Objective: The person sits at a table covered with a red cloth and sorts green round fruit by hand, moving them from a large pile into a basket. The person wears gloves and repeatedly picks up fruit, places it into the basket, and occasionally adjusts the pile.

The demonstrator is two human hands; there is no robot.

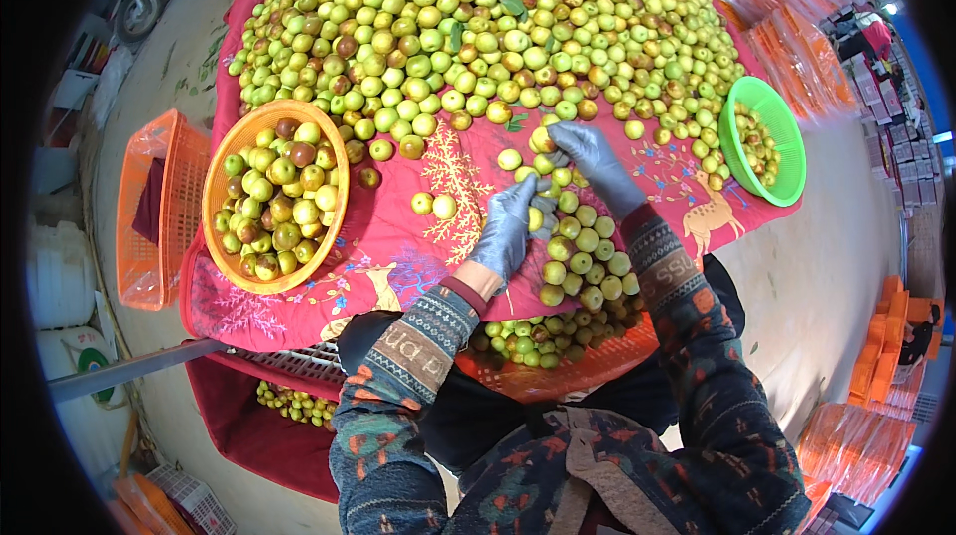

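My left hand (508, 225), in a grey glove, is closed around a green jujube fruit (535, 219) above the red patterned cloth (396, 236). Up and to the right of it, my right hand (586, 154), gloved too, has its fingertips on a yellow-green jujube (543, 138). Several loose jujubes lie beside and under both hands. A group of green jujubes (586, 259) sits at the cloth's near edge, just below the hands. Beyond the hands a large heap of green and brown jujubes (478, 35) covers the far part of the cloth.
An orange basket (343, 199) of jujubes stands at left, a green basket (793, 154) at right. Below the cloth's edge is an orange-red crate (553, 380) with jujubes. An empty-looking orange crate (138, 236) stands further left. Plastic-wrapped orange crates (799, 65) are stacked at right.
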